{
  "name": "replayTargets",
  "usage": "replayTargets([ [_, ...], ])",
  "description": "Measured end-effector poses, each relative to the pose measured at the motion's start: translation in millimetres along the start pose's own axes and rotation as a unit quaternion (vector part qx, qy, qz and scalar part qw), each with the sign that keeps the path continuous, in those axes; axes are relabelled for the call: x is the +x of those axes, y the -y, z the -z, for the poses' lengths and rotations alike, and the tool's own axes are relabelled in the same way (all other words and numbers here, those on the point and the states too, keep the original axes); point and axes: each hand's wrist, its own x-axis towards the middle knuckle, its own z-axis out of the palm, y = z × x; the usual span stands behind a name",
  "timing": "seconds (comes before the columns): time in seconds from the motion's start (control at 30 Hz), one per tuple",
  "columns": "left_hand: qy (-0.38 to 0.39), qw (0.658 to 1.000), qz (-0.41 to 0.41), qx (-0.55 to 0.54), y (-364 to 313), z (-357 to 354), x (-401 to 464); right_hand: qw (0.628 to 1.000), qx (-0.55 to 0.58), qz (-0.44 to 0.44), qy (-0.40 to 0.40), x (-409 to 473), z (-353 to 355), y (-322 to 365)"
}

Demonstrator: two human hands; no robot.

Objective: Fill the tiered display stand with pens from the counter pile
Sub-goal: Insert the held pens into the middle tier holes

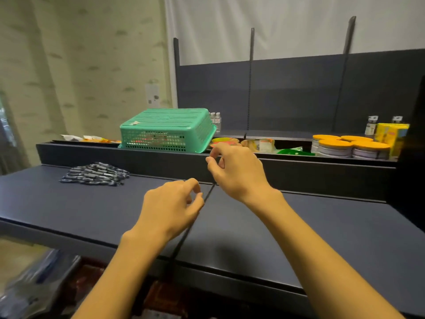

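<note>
A pile of dark pens (94,174) lies on the dark counter (69,203) at the far left, close to the raised back ledge. My left hand (170,204) hovers over the counter's middle with its fingers loosely curled and nothing visible in them. My right hand (236,172) is a little higher and further back, in front of the ledge. Its thumb and forefinger are bent towards each other and hold nothing that I can see. Both hands are well to the right of the pens. No tiered stand shows in this view.
Behind the ledge (299,166), an upturned green plastic basket (166,130) stands on a shelf. Snack packets (259,143) and orange-lidded tubs (351,146) lie to its right, with a yellow box (391,134) at the far right. A seam (184,236) runs across the counter.
</note>
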Motion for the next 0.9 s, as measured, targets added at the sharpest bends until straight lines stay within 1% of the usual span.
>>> replayTargets([
  [0.03,0.003,1.000,0.001,0.003,27.6,0.2,1.3,1.000,0.002,0.000,0.000,11.1,-18.6,15.6],
  [0.13,0.012,1.000,0.007,0.001,70.7,-2.9,1.2,1.000,0.005,0.008,0.015,29.6,-45.6,35.0],
  [0.3,0.038,0.999,0.033,0.015,165.6,-9.7,12.4,0.999,-0.002,0.027,0.032,79.9,-111.9,75.3],
  [0.4,0.040,0.998,0.050,0.020,219.6,-17.5,23.8,0.999,-0.004,0.036,0.035,111.8,-154.6,90.8],
  [0.57,0.073,0.994,0.059,0.054,311.0,-27.8,48.0,0.997,-0.014,0.042,0.056,169.9,-221.6,111.4],
  [0.67,0.079,0.993,0.049,0.067,366.6,-31.5,59.9,0.997,-0.020,0.040,0.058,196.0,-258.0,126.2],
  [0.77,0.115,0.990,0.028,0.071,415.8,-42.4,69.8,0.996,-0.034,0.037,0.072,213.1,-290.1,141.9],
  [0.83,0.131,0.989,0.000,0.065,442.1,-54.6,79.2,0.995,-0.051,0.033,0.076,223.2,-306.3,149.2],
  [0.9,0.134,0.988,-0.048,0.055,462.5,-68.2,91.7,0.995,-0.069,0.021,0.075,229.1,-318.4,153.7],
])
